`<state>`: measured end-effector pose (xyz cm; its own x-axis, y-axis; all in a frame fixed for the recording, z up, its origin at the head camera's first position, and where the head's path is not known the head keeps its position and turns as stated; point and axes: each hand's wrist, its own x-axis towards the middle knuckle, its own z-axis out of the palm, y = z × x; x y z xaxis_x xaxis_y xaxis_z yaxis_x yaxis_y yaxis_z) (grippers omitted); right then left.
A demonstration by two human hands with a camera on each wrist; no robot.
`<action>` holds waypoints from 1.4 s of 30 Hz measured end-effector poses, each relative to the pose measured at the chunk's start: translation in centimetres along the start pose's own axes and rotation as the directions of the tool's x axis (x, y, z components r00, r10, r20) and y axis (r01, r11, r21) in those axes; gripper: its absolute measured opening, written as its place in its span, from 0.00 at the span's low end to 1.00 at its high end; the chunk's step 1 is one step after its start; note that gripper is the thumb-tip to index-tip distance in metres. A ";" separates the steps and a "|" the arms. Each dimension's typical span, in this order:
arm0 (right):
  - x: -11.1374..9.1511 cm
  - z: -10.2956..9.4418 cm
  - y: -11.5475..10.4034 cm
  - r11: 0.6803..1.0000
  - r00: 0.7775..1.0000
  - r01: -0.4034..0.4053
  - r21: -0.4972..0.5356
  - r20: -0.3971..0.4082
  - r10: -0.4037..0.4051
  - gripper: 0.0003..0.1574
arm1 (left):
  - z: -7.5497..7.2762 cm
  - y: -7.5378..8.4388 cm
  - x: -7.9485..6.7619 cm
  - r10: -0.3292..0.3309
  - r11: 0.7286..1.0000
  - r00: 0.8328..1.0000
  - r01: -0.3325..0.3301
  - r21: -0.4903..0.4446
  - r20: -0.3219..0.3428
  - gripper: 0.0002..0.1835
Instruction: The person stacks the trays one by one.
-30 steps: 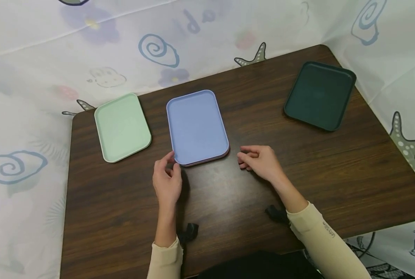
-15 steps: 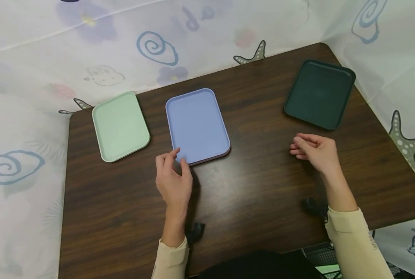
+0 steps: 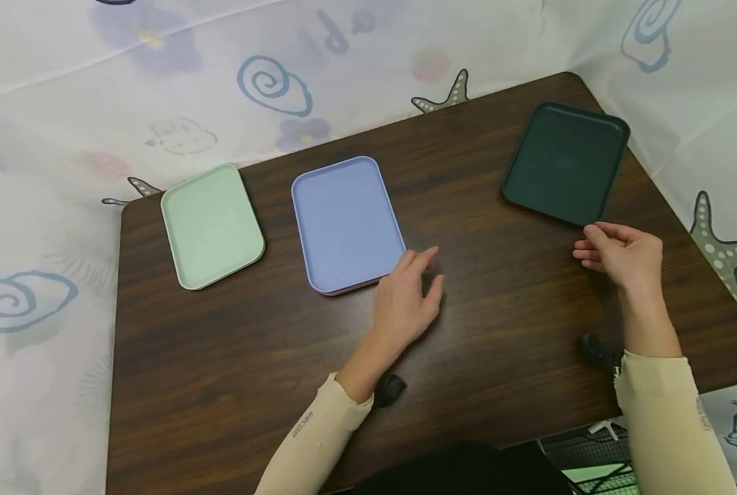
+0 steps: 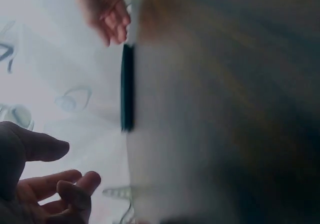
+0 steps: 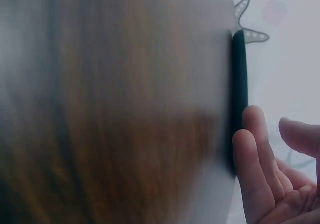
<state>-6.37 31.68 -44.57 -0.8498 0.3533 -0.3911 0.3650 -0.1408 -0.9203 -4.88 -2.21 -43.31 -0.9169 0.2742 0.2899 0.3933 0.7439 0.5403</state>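
From the head camera I'm seeing the left hand (image 3: 402, 302) covering the near right corner of the blue tray (image 3: 351, 223), a reddish edge (image 3: 350, 289) peeking out underneath. The right hand (image 3: 628, 258) is sitting by the near right corner of the dark tray (image 3: 565, 163); the pale tray (image 3: 212, 227) is lying far left. The left sleeve (image 3: 315, 430) is showing "Let's", its second word blurring. White cloth (image 3: 344, 89) is backing the wood-grain table (image 3: 251, 364). On the left wrist camera, the fingers are bending loosely, thumb apart, the table smearing. On the right wrist camera, extended fingers are overlapping the dark tray, thumb apart, contact escaping me.
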 end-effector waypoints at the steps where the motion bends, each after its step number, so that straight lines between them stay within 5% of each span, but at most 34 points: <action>1: 0.2 -0.1 0.0 1.000 1.000 -0.006 0.004 -0.008 0.006 0.14 | 0.3 0.2 0.5 -0.001 1.000 0.999 0.001 0.002 0.041 0.22; 6: 1.2 -0.6 -0.2 0.999 0.999 -0.036 -0.009 -0.023 0.036 0.30 | 1.9 1.0 3.9 -0.091 0.992 0.965 0.108 -0.057 0.248 0.27; 12: 2.2 -1.2 -0.4 0.998 0.998 -0.050 -0.025 -0.030 0.049 0.45 | 4.8 1.9 8.3 -0.217 0.956 0.863 0.282 -0.079 0.456 0.30; 17: 2.6 -1.3 -0.4 0.995 0.997 -0.078 -0.054 -0.023 0.077 0.49 | 7.8 2.7 11.3 -0.292 0.941 0.812 0.338 0.001 0.505 0.29; 24: 3.1 -0.8 -0.4 0.987 0.997 -0.081 -0.142 -0.014 0.080 0.50 | 10.5 4.3 14.3 -0.375 0.919 0.779 0.382 0.094 0.503 0.30; 30: 3.4 -0.7 -0.4 0.986 0.995 -0.095 -0.133 -0.001 0.096 0.51 | 11.0 4.7 15.8 -0.392 0.916 0.768 0.379 0.133 0.506 0.30; 42: 4.0 -0.3 -0.1 0.986 0.995 -0.094 -0.135 -0.043 0.089 0.49 | 12.4 5.5 16.6 -0.420 0.907 0.812 0.392 0.155 0.406 0.28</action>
<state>-9.64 33.40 -46.06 -0.7970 0.3789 -0.4703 0.4908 -0.0474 -0.8700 -18.82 13.97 -45.29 -0.9368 0.1574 -0.3125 -0.0130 0.8768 0.4807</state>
